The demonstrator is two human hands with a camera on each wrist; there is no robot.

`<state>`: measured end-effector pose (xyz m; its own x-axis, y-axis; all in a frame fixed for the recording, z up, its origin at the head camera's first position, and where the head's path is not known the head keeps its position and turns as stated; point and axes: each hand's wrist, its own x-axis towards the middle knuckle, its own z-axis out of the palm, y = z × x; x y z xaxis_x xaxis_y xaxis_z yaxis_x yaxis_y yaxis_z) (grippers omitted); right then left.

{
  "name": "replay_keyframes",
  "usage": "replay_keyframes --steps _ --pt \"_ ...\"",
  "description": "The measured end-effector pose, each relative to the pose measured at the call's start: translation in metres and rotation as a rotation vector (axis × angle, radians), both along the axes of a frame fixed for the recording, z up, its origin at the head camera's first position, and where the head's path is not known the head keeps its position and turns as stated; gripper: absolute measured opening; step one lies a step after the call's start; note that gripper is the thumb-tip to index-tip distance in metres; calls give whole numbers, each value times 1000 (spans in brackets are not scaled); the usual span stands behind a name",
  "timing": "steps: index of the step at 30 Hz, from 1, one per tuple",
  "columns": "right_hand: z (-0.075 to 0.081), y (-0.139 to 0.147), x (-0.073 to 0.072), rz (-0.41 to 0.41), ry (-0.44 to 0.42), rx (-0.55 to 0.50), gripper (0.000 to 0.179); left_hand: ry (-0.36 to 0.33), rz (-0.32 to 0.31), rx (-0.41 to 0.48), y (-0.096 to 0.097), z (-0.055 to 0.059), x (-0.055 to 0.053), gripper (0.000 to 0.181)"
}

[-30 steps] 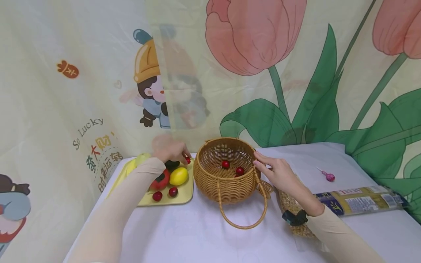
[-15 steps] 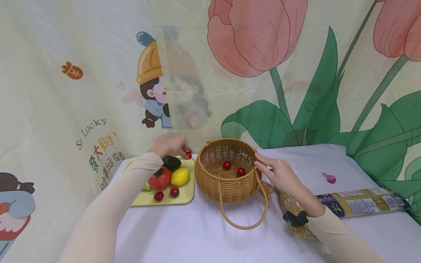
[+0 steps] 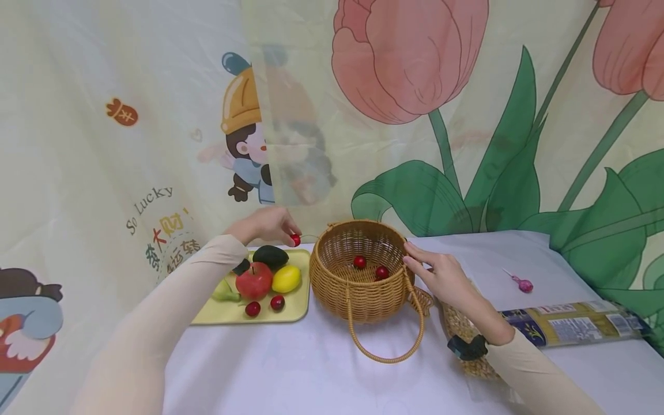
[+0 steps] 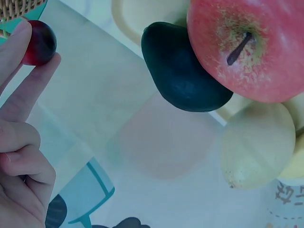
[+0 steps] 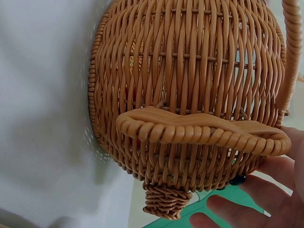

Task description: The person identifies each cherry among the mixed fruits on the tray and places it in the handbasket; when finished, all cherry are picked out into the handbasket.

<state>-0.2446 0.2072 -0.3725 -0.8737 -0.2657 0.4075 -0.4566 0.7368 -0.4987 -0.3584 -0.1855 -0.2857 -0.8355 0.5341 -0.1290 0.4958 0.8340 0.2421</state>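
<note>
My left hand [image 3: 270,225] pinches a dark red cherry [image 3: 295,240] between thumb and fingertip, its stem pointing at the basket. In the left wrist view the same cherry [image 4: 42,43] shows at the fingertips, the other fingers curled. Right of it stands a round wicker basket [image 3: 363,300], with cherries [image 3: 359,262] inside and its handle folded down toward the front. My right hand [image 3: 441,274] touches the basket's right rim with thumb and forefinger. The right wrist view shows its fingers [image 5: 237,211] extended beside the wickerwork, near a small black bead [image 5: 237,180].
A yellow tray [image 3: 295,314] on the left carries an apple [image 3: 254,280], a lemon [image 3: 286,279], an avocado [image 3: 270,257] and two cherries [image 3: 252,309]. To the right lie a grain bag [image 3: 464,328], a long packet [image 3: 576,324] and a pink lollipop [image 3: 525,285]. A printed curtain [image 3: 415,138] hangs behind.
My left hand has lifted the cherry up from the tray's back right corner, uncovering the avocado and the apple. The right hand stays at the basket rim. The head view has shifted slightly.
</note>
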Motion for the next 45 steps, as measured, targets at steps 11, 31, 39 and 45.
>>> replay_keyframes --steps 11,31,39,45 --pt "0 0 1 3 -5 -1 47 9 -41 50 -7 19 10 30" --pt "-2 1 -1 14 25 2 45 -27 -143 84 58 34 21 31" --pt "-2 1 -1 12 16 -4 46 -4 -247 5 101 27 12 31" --pt "-2 2 -1 13 12 -6 46 7 -281 -31 121 19 4 33"
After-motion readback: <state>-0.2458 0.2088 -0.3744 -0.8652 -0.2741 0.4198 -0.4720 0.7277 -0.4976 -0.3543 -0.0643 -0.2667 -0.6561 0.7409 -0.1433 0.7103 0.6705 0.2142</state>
